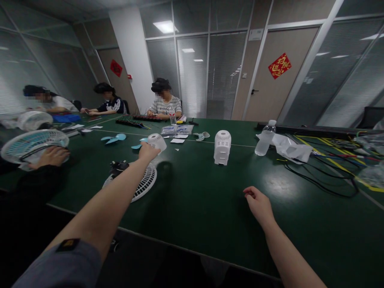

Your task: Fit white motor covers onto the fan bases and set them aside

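My left hand [147, 152] reaches out over the green table [204, 204] and grips a white fan motor housing [157, 141], lifted just above the tabletop. Below my left forearm lies a white round fan grille [144, 185] with a small black part [118, 166] beside it. My right hand [258, 204] hovers low over the table on the right, fingers loosely curled, holding nothing that I can see. A second white motor housing [222, 147] stands upright between my two hands, further back. Blue fan blades [114, 139] lie to the left of the held housing.
A co-worker's hand [51, 157] rests on an assembled fan cage [31, 145] at the left. A water bottle [265, 138], a crumpled plastic bag [292, 149] and coloured cables [339, 162] lie at the right. Three people sit at the far end.
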The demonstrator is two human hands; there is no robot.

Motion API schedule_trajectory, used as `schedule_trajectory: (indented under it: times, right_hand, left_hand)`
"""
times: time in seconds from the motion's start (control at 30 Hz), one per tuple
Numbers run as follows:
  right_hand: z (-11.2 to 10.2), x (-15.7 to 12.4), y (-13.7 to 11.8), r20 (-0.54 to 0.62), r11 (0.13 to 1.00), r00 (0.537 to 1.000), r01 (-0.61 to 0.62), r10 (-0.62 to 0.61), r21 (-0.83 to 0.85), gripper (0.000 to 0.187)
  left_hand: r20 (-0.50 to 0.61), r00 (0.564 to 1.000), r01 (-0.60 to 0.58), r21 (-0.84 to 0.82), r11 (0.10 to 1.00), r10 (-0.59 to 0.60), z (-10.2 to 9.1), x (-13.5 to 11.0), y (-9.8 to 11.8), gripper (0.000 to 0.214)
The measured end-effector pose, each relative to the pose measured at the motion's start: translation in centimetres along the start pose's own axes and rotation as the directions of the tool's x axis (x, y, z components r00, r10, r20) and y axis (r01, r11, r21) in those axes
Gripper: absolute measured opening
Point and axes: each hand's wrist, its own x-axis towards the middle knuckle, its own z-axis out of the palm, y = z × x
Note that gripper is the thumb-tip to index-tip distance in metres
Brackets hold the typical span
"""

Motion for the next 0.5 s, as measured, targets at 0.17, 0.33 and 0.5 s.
schedule_trajectory:
  times: [0.17, 0.33, 0.5]
  right_hand:
    - [0.4, 0.4, 0.6, -0.017, 1.0, 1.0, 0.014, -0.014, -0.028, 0.026]
    - [0.6, 0.5, 0.9, -0.007, 0.999, 1.0, 0.012, -0.013, -0.038, 0.025]
    - [0.6, 0.5, 0.9, 0.015, 0.999, 1.0, -0.003, 0.003, -0.036, 0.027]
  left_hand:
    - [0.102, 0.987, 0.116, 0.084, 0.99, -0.124, 2.9, 1.0, -0.8, 0.087]
    - [0.151, 0.978, 0.117, 0.175, 0.978, -0.144, 4.0, 1.5, -1.0, 0.112]
    - [0.134, 0.988, 0.044, 0.199, 0.979, -0.072, 3.4, 1.0, -0.7, 0.118]
